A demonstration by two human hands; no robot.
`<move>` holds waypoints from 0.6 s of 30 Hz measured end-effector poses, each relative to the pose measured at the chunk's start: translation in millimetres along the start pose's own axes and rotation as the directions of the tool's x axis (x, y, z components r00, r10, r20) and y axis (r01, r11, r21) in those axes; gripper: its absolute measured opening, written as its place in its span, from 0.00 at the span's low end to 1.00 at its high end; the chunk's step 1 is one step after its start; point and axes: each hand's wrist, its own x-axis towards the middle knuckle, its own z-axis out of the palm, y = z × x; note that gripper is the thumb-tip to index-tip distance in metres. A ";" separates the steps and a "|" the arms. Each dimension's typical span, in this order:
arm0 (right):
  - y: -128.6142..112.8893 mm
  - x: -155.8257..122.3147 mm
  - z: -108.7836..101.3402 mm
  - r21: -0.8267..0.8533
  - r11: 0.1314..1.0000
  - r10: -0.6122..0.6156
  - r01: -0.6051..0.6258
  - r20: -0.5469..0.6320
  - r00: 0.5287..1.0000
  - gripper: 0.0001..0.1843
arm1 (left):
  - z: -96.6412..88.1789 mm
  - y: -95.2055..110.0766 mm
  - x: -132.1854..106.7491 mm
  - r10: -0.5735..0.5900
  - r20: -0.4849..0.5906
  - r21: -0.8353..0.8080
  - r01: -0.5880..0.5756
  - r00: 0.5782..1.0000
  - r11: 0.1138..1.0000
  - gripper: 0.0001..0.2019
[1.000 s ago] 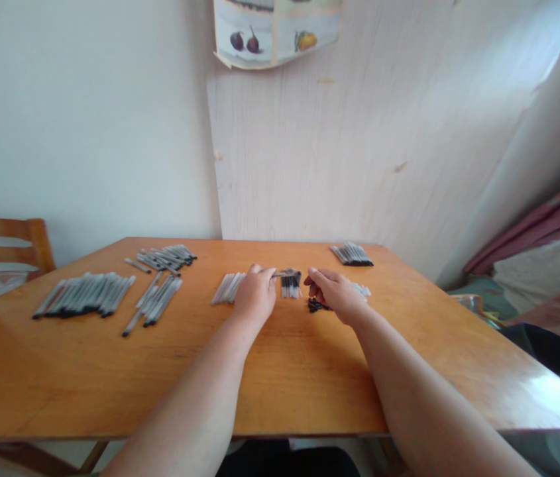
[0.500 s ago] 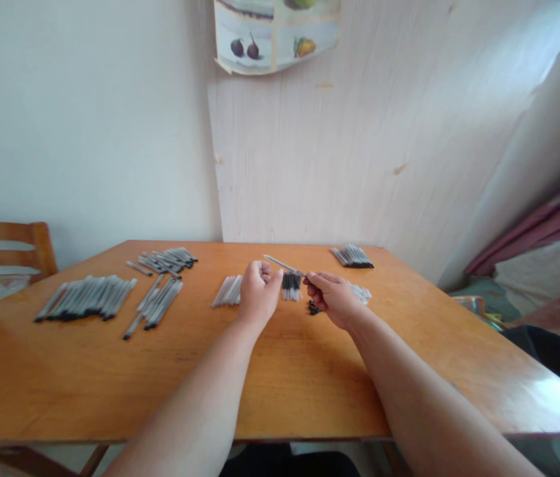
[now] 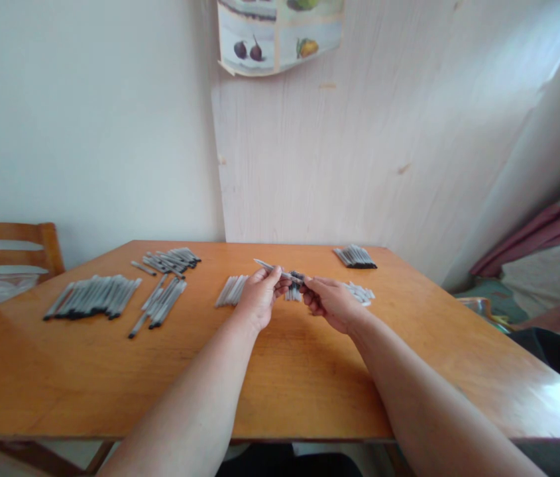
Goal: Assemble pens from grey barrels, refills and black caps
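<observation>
A slim pen point(image 3: 264, 264) with a pale barrel is held slanting in the air, its pointed end toward the upper left. My left hand point(image 3: 260, 298) pinches it along the barrel. My right hand point(image 3: 330, 301) is closed on its other end, which the fingers mostly hide. Beyond the hands lie a row of white tubes point(image 3: 230, 291) and a partly covered bunch of thin rods point(image 3: 293, 294) with dark upper parts. Small whitish pieces point(image 3: 362, 294) lie just past my right hand.
Piles of clear pens with black ends lie on the wooden table point(image 3: 180, 384): a wide row point(image 3: 93, 297), a smaller group point(image 3: 163, 301), a back-left heap point(image 3: 173, 260) and a back-right bundle point(image 3: 355, 256). A wooden chair point(image 3: 51, 248) stands at the left.
My left hand, earlier beside the pen with fingers curled, has closed around its barrel. My right hand still holds the other end. The small black pieces by the right hand are now hidden.
</observation>
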 end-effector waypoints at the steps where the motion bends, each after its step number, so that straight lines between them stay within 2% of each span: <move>1: 0.1 0.0 0.2 -0.002 1.000 -0.010 0.010 0.004 1.000 0.18 | -0.1 -0.3 0.2 0.003 -0.001 0.005 -0.003 1.000 1.000 0.10; 7: 4.5 2.6 2.9 -0.054 0.993 -0.105 0.102 -0.045 0.993 0.18 | 0.2 -1.0 1.1 -0.008 -0.033 -0.006 0.008 0.999 1.000 0.09; 14: 9.0 5.5 4.5 -0.271 0.946 -0.213 0.177 -0.112 0.971 0.17 | 1.3 1.6 -1.2 -0.040 -0.089 -0.039 0.037 0.995 0.999 0.11; 18: 5.5 2.3 6.4 -0.254 0.947 -0.227 0.194 -0.105 0.968 0.16 | 1.9 3.1 -1.9 -0.046 -0.096 -0.048 0.042 0.994 0.998 0.10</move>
